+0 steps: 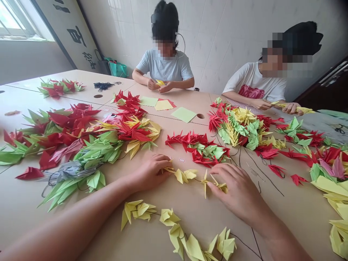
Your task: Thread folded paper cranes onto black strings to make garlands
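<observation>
My left hand (152,171) rests on the table with its fingers curled and pinched on the left end of a strand of yellow paper cranes (187,175) threaded on a dark string. My right hand (236,192) lies over the strand's right end, fingertips pressed on a yellow crane (220,186). More yellow cranes on the same kind of string (174,224) curve along the near edge of the table, below both hands.
Heaps of red, green and yellow paper cranes (81,141) cover the left, the middle (198,146) and the right (244,127) of the tan table (293,210). Flat paper squares (184,114) lie further back. Two people sit opposite, folding paper.
</observation>
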`<state>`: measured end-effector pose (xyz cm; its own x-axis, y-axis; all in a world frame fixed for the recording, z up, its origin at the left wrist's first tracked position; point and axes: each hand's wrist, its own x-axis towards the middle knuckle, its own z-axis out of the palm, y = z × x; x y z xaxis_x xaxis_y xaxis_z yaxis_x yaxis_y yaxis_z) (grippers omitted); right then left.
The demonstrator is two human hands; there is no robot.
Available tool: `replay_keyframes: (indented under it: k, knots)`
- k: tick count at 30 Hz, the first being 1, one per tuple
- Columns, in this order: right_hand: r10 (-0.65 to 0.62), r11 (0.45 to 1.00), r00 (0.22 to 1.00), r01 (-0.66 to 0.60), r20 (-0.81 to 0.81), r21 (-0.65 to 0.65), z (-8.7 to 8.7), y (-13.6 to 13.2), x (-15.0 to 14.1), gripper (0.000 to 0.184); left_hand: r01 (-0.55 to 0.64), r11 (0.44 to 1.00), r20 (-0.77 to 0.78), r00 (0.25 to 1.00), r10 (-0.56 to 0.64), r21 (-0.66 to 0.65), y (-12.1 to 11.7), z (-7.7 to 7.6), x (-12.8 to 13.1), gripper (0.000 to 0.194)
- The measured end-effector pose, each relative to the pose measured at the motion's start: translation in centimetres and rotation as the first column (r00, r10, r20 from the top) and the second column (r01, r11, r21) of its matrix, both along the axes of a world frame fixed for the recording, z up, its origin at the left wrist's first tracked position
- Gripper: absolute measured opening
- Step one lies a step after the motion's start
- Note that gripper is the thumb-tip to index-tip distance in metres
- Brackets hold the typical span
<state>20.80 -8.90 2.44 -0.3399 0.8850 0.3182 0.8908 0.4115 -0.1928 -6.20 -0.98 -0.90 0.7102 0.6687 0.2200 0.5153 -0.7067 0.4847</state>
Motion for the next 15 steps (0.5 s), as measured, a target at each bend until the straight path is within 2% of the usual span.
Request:
replay_keyframes:
  k: [2,6,11,15]
  knots:
    - [0.061,0.998,0.998,-0.060,-0.013,0.024,-0.1,-0.1,-1.3,0.022,0.011,1.000,0.010,1.000,-0.011,-0.005,-0.1,0.1,0.1,0.021]
    - [0.184,0.983,0.983,-0.184,0.024,-0.031,-1.0,0.1,-3.2,0.025,0.009,1.000,0.026,1.000,-0.009,-0.004,-0.3,0.3,0.3,0.025]
    - [0.144,0.989,0.989,-0.144,-0.014,-0.038,-1.9,0.5,-2.6,0.018,0.019,0.999,0.024,1.000,-0.018,-0.027,-0.3,0.5,0.3,0.028]
    - [0.113,0.994,0.993,-0.113,-0.025,-0.012,-1.9,0.5,-2.4,0.013,0.017,0.999,0.013,1.000,-0.016,-0.049,-0.4,0.6,0.2,0.032]
